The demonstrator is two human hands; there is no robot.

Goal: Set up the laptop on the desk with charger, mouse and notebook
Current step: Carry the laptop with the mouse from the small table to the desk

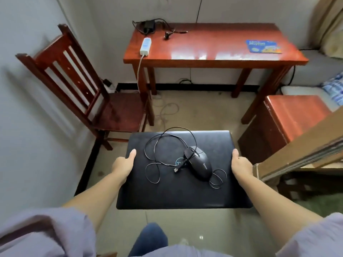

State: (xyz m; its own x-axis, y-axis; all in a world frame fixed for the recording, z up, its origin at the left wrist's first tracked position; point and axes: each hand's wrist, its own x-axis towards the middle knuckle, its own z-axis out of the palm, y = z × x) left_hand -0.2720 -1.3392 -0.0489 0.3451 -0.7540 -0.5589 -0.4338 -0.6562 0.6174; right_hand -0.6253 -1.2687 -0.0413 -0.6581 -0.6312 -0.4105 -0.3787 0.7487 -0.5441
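Note:
I hold a closed black laptop (pixel 167 190) flat in front of me, above the floor. My left hand (pixel 124 164) grips its left edge and my right hand (pixel 240 165) grips its right edge. A black wired mouse (pixel 199 163) lies on the lid with its cable looped loosely around it. Ahead stands the red wooden desk (pixel 213 47). On its back left corner lies a black charger brick (pixel 149 25) with tangled cable. A blue mouse pad (pixel 263 46) rests at the desk's right end. No notebook is visible.
A white power strip (pixel 145 46) sits on the desk's left edge, its cord hanging to the floor. A wooden chair (pixel 89 93) stands to the left. A red stool (pixel 285 119) and a wooden bed frame (pixel 300 151) are at the right.

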